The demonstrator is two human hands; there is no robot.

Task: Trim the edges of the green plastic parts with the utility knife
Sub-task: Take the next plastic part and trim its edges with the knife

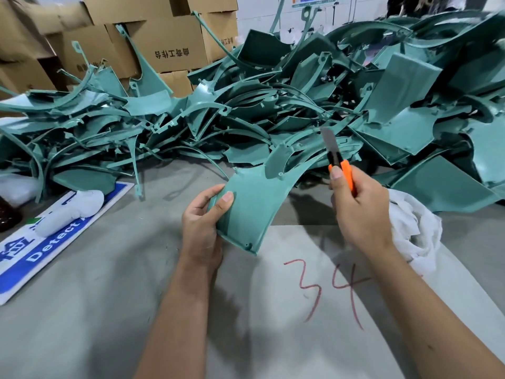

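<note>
Head view: left hand (pixel 203 228) is gripping one green plastic part (pixel 252 203) above the grey table (pixel 95 283); right hand (pixel 358 209) is clasping the utility knife (pixel 337 157), blade raised just beside its upper edge. Trimming seems about to begin; next, blade should be meeting that edge.

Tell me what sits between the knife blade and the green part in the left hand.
Nothing: in the head view the blade stands clear of the held part, with only the pile behind.
</note>
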